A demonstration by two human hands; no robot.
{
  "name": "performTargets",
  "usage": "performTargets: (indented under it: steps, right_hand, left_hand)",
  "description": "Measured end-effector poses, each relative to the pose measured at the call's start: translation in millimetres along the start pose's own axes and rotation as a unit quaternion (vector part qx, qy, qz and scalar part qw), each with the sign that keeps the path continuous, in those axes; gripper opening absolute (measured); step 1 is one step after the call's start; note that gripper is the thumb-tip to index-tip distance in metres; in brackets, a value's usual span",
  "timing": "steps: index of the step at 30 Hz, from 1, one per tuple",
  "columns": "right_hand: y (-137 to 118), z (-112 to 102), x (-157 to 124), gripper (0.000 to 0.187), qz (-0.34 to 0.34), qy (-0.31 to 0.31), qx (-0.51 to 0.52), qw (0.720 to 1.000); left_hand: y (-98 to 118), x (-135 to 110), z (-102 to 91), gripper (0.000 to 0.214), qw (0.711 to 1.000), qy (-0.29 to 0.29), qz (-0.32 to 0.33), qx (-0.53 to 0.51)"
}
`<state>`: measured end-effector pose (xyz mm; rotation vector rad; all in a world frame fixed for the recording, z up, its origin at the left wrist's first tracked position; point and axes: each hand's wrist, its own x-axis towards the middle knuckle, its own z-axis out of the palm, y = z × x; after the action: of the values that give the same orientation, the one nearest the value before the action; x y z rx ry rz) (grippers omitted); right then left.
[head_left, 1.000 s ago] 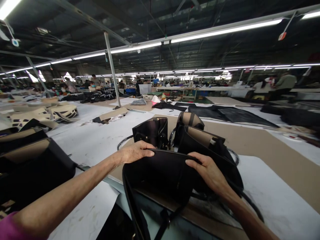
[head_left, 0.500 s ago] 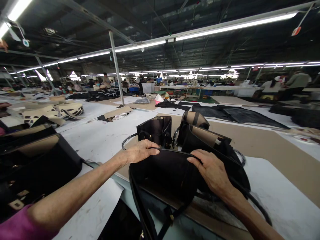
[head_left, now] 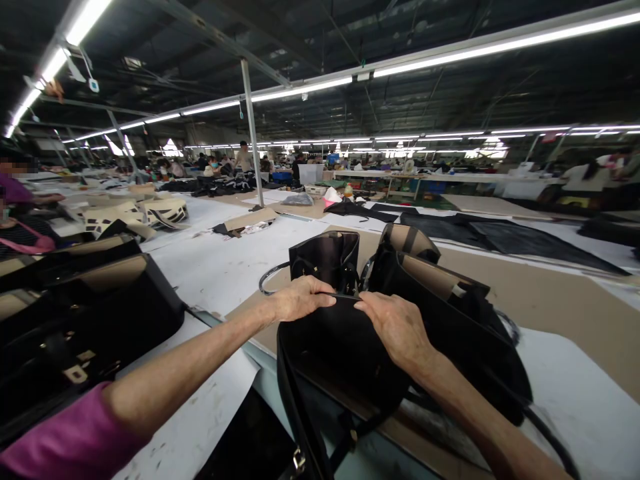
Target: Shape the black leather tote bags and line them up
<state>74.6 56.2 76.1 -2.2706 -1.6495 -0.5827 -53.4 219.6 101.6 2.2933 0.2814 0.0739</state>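
A black handbag [head_left: 345,353] stands in front of me at the table's edge, its mouth turned toward me and its dark inside showing. My left hand [head_left: 305,299] pinches the far top edge of the bag between thumb and fingers. Close beside it, my right hand [head_left: 395,323] pinches the same edge, with a short stretch of rim between the two hands. A strap with a small gold-coloured fitting hangs at the bag's near side. The bag's far outer face is hidden.
Behind the handbag stand a small black bag [head_left: 324,257] and a larger black bag [head_left: 450,320] with tan lining. More black bags [head_left: 150,300] crowd the left. Black sheets [head_left: 515,237] lie on the white-covered table [head_left: 200,237]. A co-worker in purple [head_left: 20,190] is at far left.
My right hand has slid left along the bag's edge, closer to my left hand. The whole view has shifted, so the scene sits further right.
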Motion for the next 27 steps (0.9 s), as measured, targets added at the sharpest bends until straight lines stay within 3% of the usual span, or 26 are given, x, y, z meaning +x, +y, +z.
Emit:
performTargets:
  steps: [9, 14, 20, 27]
  right_hand:
    - [-21.2, 7.4, 22.0, 0.032, -0.042, 0.004, -0.018, 0.999]
    - [-29.2, 2.3, 28.1, 0.028, -0.046, -0.013, -0.037, 0.998]
    - [-37.3, 2.9, 34.1, 0.025, -0.074, -0.028, -0.049, 0.996]
    - [-38.2, -1.2, 48.0, 0.024, -0.134, -0.087, -0.040, 0.986]
  left_hand:
    - [-3.7, -1.3, 1.4, 0.031, 1.000, 0.011, 0.000, -0.004]
    - [-4.6, -3.0, 2.9, 0.045, 0.997, 0.062, 0.003, 0.041]
    - [-1.3, -7.7, 3.4, 0.046, 0.992, 0.090, 0.026, 0.085]
    - [19.3, -28.0, 5.5, 0.070, 0.990, 0.087, -0.053, 0.096]
